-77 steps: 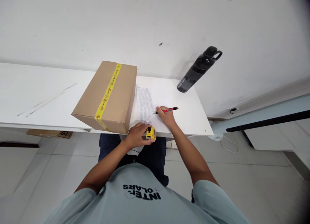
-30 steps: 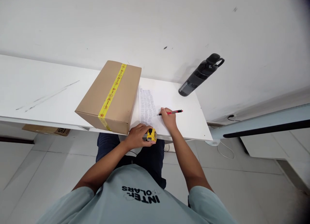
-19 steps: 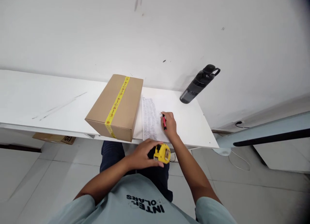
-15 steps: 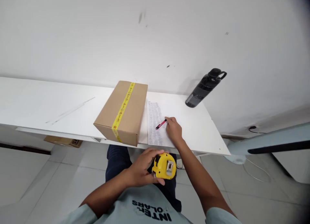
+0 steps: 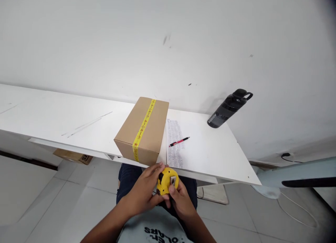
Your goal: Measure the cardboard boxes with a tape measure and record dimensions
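A yellow tape measure [image 5: 165, 176] with black parts and a metal clip is held over my lap, just in front of the table edge. My left hand [image 5: 147, 188] wraps its left side, fingers closed around it. From the right, my right hand [image 5: 181, 197] grips it too, thumb by the clip. On the white table [image 5: 210, 152], a red and black pen [image 5: 180, 141] lies across a sheet of handwritten paper [image 5: 174, 157]. Left of the paper stands a closed cardboard box [image 5: 147, 127] with yellow printed tape along its top.
A black bottle [image 5: 225, 110] stands at the table's right rear, by the white wall [image 5: 105, 43]. Under the table at left is another cardboard box [image 5: 72, 155]. A cable [image 5: 299, 208] lies on the floor at right, near a pale post [image 5: 309, 174].
My right hand has let go of the pen, which now lies on the paper, and has come down onto the tape measure. My left hand still holds the tape measure. The view has shifted slightly.
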A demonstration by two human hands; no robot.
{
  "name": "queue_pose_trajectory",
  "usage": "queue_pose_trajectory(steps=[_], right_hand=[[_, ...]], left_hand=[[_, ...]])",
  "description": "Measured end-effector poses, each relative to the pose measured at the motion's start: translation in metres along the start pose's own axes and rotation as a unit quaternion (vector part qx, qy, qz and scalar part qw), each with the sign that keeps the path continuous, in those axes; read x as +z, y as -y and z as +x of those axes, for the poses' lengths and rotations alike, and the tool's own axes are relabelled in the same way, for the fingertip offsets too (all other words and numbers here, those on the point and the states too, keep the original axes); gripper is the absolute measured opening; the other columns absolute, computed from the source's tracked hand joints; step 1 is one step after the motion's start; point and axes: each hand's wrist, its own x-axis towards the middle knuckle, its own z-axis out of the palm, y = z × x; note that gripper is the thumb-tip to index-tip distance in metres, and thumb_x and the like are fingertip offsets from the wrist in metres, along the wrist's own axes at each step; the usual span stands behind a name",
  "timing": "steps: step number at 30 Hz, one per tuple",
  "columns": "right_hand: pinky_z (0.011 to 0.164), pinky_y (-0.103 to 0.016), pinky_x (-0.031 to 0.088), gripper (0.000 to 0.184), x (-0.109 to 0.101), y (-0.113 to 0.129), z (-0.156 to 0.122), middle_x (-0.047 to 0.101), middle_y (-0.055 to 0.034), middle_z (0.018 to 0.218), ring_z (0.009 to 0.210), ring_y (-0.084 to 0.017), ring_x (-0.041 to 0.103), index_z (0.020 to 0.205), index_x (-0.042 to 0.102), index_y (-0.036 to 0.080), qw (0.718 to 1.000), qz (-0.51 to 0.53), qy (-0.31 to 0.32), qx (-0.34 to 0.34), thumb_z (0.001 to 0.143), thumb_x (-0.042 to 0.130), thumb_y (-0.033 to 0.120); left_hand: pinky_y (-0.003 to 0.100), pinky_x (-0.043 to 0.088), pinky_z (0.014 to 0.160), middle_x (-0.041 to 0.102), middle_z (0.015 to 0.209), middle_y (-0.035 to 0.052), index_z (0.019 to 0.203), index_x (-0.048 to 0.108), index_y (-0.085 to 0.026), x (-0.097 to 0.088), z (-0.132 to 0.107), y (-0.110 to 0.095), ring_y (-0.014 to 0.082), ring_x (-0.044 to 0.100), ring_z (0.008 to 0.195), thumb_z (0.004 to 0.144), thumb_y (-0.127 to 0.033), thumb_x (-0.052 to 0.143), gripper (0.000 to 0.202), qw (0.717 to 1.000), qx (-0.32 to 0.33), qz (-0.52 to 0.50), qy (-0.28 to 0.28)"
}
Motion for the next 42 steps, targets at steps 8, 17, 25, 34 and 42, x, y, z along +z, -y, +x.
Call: queue_pose_trajectory(steps=[8, 17, 25, 34, 42], right_hand=[[0.042, -0.020, 0.036, 0.060, 0.002, -0.016, -0.004, 0.061, 0.0032, 0.065, 0.044, -0.007, 0.042, 0.106, 0.063, 0.020, 0.996, 0.032, -0.043, 0.078, 0.069, 0.084, 0.064], [0.047, -0.026, 0.049, 0.044, -0.036, 0.039, 0.002, 0.064, 0.0014, 0.060, 0.049, -0.014, 0.058, 0.083, 0.064, 0.022, 0.960, 0.027, -0.258, -0.105, 0.064, 0.090, 0.053], [0.068, -0.040, 0.060, 0.045, -0.021, 0.082, 0.019, 0.073, -0.0057, 0.092, 0.077, -0.024, 0.071, 0.105, 0.067, 0.027, 0.895, -0.144, -0.258, -0.335, 0.071, 0.089, 0.048], [0.061, -0.032, 0.053, 0.038, 0.012, 0.070, 0.058, 0.068, -0.0026, 0.088, 0.070, -0.019, 0.061, 0.108, 0.061, 0.027, 0.916, -0.235, -0.173, -0.274, 0.082, 0.079, 0.048], [0.071, -0.030, 0.053, 0.042, -0.005, 0.098, 0.080, 0.067, -0.0026, 0.096, 0.082, -0.018, 0.062, 0.110, 0.060, 0.025, 0.961, -0.189, -0.088, -0.184, 0.084, 0.076, 0.054]], left_hand=[[0.036, 0.055, 0.097, 0.077, 0.119, 0.0117, 0.141, 0.053, -0.020, -0.010, -0.014, 0.007, 0.0195, 0.075, 0.102, 0.092, -0.052, 0.067, 0.060, 0.971, 0.163, 0.130, -0.116], [0.032, 0.061, 0.080, 0.077, 0.086, 0.0002, 0.107, 0.074, -0.026, -0.117, -0.033, 0.038, 0.0145, 0.073, 0.081, 0.092, -0.025, 0.072, 0.015, 0.905, 0.020, -0.003, -0.424], [0.018, 0.057, 0.066, 0.073, 0.100, -0.0039, 0.094, 0.069, -0.028, -0.192, 0.048, 0.092, 0.0036, 0.053, 0.060, 0.076, -0.039, 0.088, 0.028, 0.734, -0.131, -0.429, -0.509], [0.018, 0.056, 0.069, 0.076, 0.091, 0.0027, 0.093, 0.074, -0.017, -0.148, 0.074, 0.110, 0.0063, 0.062, 0.069, 0.067, -0.037, 0.090, 0.036, 0.772, -0.166, -0.379, -0.482], [0.031, 0.054, 0.091, 0.077, 0.106, 0.0060, 0.100, 0.074, -0.020, -0.120, 0.050, 0.070, 0.0177, 0.069, 0.100, 0.088, -0.044, 0.072, 0.027, 0.877, -0.188, -0.199, -0.396]])
